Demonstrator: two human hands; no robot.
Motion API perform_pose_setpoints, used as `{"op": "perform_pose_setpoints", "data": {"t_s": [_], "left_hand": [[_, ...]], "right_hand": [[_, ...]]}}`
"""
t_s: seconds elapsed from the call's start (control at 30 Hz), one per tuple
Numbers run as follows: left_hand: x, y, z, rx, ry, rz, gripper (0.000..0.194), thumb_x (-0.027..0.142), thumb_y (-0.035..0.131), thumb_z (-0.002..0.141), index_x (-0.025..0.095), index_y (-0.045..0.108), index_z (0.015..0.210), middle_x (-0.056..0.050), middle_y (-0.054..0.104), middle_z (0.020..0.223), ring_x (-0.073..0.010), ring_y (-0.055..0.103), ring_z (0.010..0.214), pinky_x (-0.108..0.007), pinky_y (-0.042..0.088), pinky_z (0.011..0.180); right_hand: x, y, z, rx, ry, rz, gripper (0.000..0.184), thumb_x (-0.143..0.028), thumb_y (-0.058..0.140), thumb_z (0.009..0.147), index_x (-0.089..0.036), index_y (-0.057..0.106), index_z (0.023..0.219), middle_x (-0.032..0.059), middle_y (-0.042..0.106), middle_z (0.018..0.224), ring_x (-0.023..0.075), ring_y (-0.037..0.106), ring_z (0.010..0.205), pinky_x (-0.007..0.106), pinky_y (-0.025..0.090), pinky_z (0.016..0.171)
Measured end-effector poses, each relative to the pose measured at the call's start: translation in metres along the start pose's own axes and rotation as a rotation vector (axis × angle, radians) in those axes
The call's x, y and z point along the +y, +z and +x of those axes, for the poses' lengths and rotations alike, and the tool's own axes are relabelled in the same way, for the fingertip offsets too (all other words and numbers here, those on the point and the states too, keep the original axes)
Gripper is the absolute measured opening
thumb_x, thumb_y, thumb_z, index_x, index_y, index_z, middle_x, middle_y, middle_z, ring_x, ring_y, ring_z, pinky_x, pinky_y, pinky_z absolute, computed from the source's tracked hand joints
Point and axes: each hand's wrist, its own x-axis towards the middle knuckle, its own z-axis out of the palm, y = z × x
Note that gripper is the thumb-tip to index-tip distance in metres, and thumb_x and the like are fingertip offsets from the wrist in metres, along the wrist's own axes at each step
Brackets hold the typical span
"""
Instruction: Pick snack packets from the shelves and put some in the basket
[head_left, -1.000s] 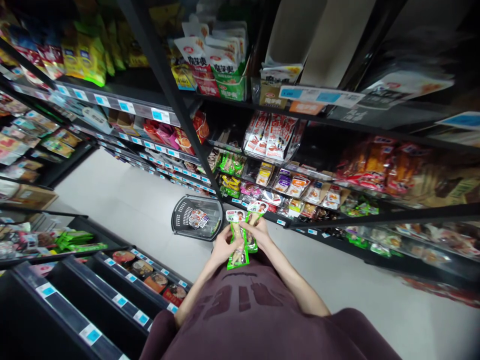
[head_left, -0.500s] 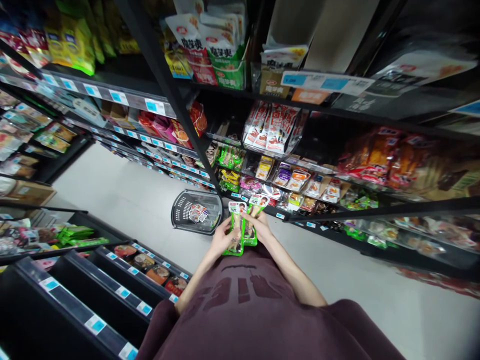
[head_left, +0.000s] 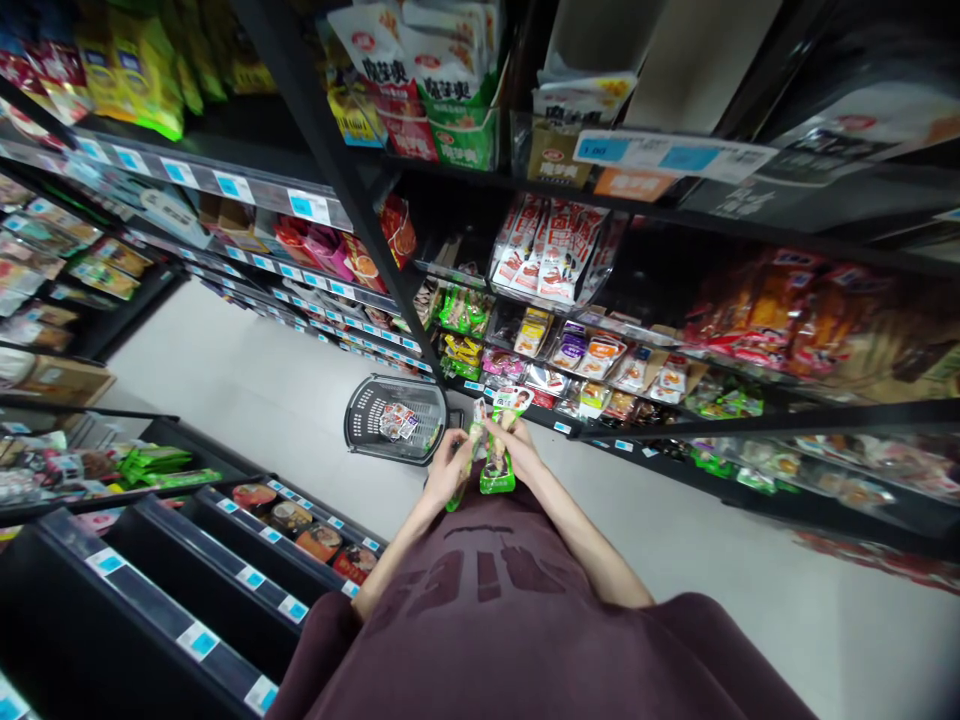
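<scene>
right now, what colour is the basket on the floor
The basket is dark grey; head view.

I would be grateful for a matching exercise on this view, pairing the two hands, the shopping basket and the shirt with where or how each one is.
1. Left hand
2. Right hand
3. Shopping basket
4. Shirt

A. On the floor
B. Holding a green packet shown broad side
C. Dark maroon
D. Holding a green packet turned nearly edge-on

Pairs: 1-D, 2-B, 3-A, 4-C
</scene>
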Motion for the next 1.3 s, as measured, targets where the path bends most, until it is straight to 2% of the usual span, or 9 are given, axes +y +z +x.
{"op": "perform_pose_setpoints", "data": {"t_s": [0.13,0.2,0.3,0.4,0.57,0.7,0.87,1.0,1.3], "left_hand": [[0.001,0.002,0.0,-0.158,-0.112,-0.158,0.054,0.042,0.084,0.061,0.019,0.057,0.102,0.003,0.059,0.078,-0.0038,0.042,0.048,-0.018,0.031,0.045],[0.001,0.002,0.002,-0.197,-0.188,-0.236,0.054,0.039,0.085,0.059,0.017,0.06,0.102,0.0,0.063,0.078,-0.0065,0.049,0.052,-0.019,0.036,0.049],[0.001,-0.001,0.007,-0.143,-0.263,-0.268,0.047,0.042,0.082,0.064,0.015,0.067,0.1,-0.004,0.068,0.08,-0.0137,0.061,0.065,-0.023,0.045,0.06],[0.001,-0.005,0.011,-0.146,-0.187,-0.128,0.042,0.046,0.077,0.072,0.014,0.07,0.098,-0.006,0.069,0.086,-0.0141,0.062,0.071,-0.023,0.045,0.063],[0.002,-0.009,0.014,-0.221,-0.057,0.157,0.043,0.047,0.077,0.073,0.014,0.068,0.099,0.001,0.063,0.069,-0.0074,0.049,0.049,-0.02,0.037,0.049],[0.004,-0.006,0.017,-0.167,-0.03,0.197,0.046,0.05,0.074,0.075,0.012,0.07,0.099,-0.001,0.065,0.068,-0.0101,0.052,0.052,-0.022,0.04,0.052],[0.007,0.001,0.018,-0.1,-0.074,0.003,0.044,0.05,0.075,0.073,0.014,0.073,0.098,-0.005,0.073,0.087,-0.0174,0.064,0.073,-0.026,0.049,0.072],[0.005,0.003,0.017,-0.057,-0.106,-0.051,0.044,0.051,0.074,0.074,0.014,0.074,0.098,-0.005,0.074,0.087,-0.0186,0.066,0.074,-0.027,0.05,0.073],[-0.008,0.007,0.014,0.037,-0.181,-0.1,0.041,0.05,0.078,0.07,0.013,0.074,0.087,-0.004,0.073,0.079,-0.0169,0.065,0.069,-0.026,0.05,0.069]], "right_hand": [[-0.005,0.002,0.001,-0.036,0.039,-0.039,0.037,-0.034,0.088,0.057,-0.02,0.062,0.08,-0.0032,0.066,0.07,0.011,0.058,0.053,0.023,0.049,0.051],[-0.006,0.001,0.003,-0.028,0.051,-0.047,0.04,-0.033,0.089,0.055,-0.02,0.063,0.083,-0.0035,0.067,0.07,0.0113,0.058,0.053,0.024,0.049,0.051],[-0.006,0.0,0.006,0.015,0.022,-0.066,0.044,-0.036,0.089,0.055,-0.02,0.064,0.087,-0.0035,0.065,0.065,0.0113,0.056,0.048,0.024,0.048,0.047],[-0.004,-0.001,0.011,0.086,-0.056,-0.092,0.045,-0.038,0.091,0.052,-0.019,0.064,0.084,-0.0036,0.063,0.062,0.0121,0.056,0.048,0.024,0.048,0.047],[0.002,-0.004,0.018,0.213,-0.131,-0.148,0.042,-0.037,0.091,0.053,-0.019,0.064,0.08,-0.0028,0.064,0.067,0.013,0.061,0.056,0.024,0.053,0.054],[0.003,-0.007,0.022,0.197,-0.111,-0.153,0.044,-0.036,0.09,0.056,-0.019,0.067,0.089,-0.002,0.067,0.072,0.0135,0.063,0.057,0.024,0.053,0.053],[0.001,-0.005,0.022,0.049,-0.019,-0.176,0.049,-0.038,0.091,0.051,-0.018,0.067,0.089,0.001,0.07,0.072,0.0142,0.059,0.047,0.025,0.05,0.043],[-0.005,-0.002,0.018,0.015,-0.008,-0.166,0.042,-0.038,0.091,0.051,-0.018,0.067,0.079,0.0025,0.071,0.071,0.0144,0.059,0.047,0.026,0.049,0.042],[-0.015,-0.004,0.009,-0.003,-0.034,-0.177,0.049,-0.041,0.092,0.049,-0.018,0.067,0.085,0.0016,0.069,0.068,0.0153,0.059,0.045,0.026,0.049,0.04]]}}
